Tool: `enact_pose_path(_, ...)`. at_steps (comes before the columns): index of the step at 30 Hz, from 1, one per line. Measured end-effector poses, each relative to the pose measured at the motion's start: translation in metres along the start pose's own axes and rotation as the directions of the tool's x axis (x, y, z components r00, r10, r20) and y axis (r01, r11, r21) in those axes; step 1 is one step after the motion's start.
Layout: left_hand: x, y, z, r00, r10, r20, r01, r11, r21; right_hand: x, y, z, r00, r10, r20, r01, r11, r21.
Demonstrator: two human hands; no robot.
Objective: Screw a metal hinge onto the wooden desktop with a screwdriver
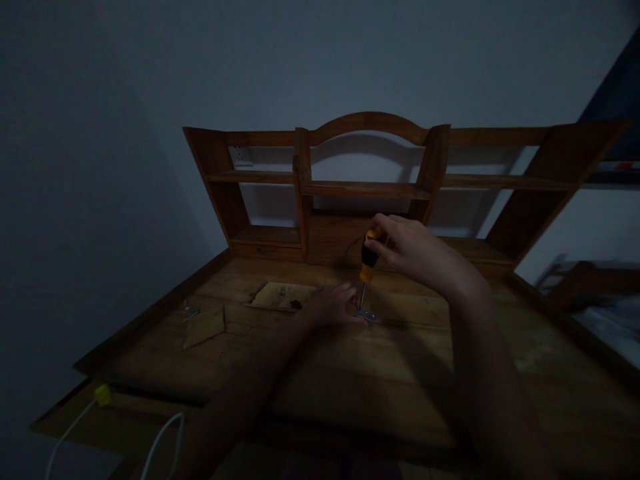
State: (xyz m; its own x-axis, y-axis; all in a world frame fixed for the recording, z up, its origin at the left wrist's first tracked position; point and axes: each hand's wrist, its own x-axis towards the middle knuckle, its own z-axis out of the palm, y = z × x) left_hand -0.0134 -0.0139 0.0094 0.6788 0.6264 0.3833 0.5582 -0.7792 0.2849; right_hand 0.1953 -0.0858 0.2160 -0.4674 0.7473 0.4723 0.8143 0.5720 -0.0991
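A screwdriver [367, 265] with a yellow and black handle stands nearly upright, tilted slightly, its tip down at a small metal plate [369, 316]. My right hand [403, 245] is closed around the top of the handle. Low on the wooden desk, my left hand [336, 304] has its fingers curled, with the thumb against the near edge of the plate. The plate lies at the desk surface and looks like a hinge or bracket, though dim light hides its detail. Whether a screw sits under the screwdriver's tip cannot be made out.
Behind the hands rises a wooden shelf unit [367, 190] against the wall. Left on the desk [300, 360] lie a torn cardboard piece [273, 293] with small bits on it, another flat piece [206, 327] and small metal parts [191, 312]. A white cable [165, 427] hangs at the front left.
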Motion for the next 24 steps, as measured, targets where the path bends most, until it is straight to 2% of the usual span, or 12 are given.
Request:
enact_pose_path(13,0.000,0.009,-0.004,0.999,-0.019,0.032,0.019,1.000,0.015,-0.002,-0.011,-0.001,0.998,0.054,0.009,-0.054,0.998,-0.026)
enact_pose_path(19,0.000,0.011,-0.004,0.999,-0.018,0.041,0.018,1.000,0.010,0.000,-0.008,0.000,0.997,-0.061,0.040,0.059,0.997,0.058)
enact_pose_path(24,0.000,0.009,-0.001,0.999,-0.014,0.035,0.015,1.000,-0.016,-0.004,0.000,-0.002,0.994,-0.088,0.067,0.082,0.993,0.083)
